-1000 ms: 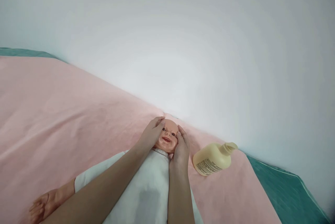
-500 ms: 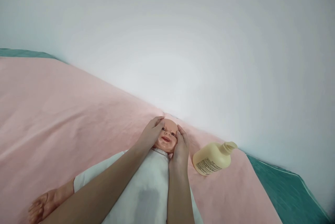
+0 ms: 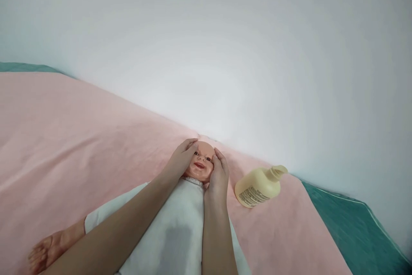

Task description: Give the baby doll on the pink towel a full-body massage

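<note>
A baby doll (image 3: 180, 215) in a white outfit lies on its back on a pink sheet, its head at the far end. Along the left side of the doll's head rests my left hand (image 3: 185, 155), fingers stretched out and thumb near the brow. My right hand (image 3: 220, 174) lies against the opposite side, fingers extended by the temple and cheek. Between the two hands the doll's face shows; the back of its head is hidden. My left forearm crosses over the doll's sleeve, and a doll hand (image 3: 53, 247) sticks out at lower left.
A yellow pump bottle (image 3: 259, 187) with printed text stands right of my right hand. The pink sheet (image 3: 80, 137) covers a green surface (image 3: 347, 219), which shows at the corners. A pale wall (image 3: 206, 52) rises directly behind the doll's head.
The whole view has shifted slightly, so the doll, hands and bottle appear a little higher and further left. Both hands stay at the sides of the doll's head.
</note>
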`<state>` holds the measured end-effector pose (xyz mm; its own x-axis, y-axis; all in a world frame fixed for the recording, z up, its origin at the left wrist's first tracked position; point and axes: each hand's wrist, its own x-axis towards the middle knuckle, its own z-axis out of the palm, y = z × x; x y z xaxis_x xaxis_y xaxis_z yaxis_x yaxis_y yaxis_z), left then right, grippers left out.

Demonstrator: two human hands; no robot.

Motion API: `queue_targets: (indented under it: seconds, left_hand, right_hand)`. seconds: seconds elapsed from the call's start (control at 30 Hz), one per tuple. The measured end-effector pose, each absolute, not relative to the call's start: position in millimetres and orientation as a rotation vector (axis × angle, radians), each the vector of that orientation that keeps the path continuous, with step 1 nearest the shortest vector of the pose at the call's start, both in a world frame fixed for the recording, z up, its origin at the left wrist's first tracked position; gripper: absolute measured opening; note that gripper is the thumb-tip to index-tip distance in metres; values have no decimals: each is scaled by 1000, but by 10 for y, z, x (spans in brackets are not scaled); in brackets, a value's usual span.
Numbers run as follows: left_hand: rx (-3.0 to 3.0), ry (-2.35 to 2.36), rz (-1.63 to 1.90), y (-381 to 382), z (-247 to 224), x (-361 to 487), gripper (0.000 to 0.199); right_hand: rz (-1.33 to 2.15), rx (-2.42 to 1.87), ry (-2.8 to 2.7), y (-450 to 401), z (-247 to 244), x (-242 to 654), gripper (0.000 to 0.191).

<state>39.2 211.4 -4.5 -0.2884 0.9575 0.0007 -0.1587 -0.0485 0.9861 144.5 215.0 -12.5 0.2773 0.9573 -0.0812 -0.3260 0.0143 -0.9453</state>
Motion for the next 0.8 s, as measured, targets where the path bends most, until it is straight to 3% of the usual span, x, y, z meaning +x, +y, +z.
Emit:
queue_targets:
  seconds: [0.47,0.8]
  left_hand:
    - [893,1274,1485,2089,-65,373,37]
    - [952,1239,1558,2108,-62,381,36]
  right_hand:
    - [1093,-1020,-816,2251,-334,1440,37]
    - [1117,-1069,-785,2192,-198,1438,37]
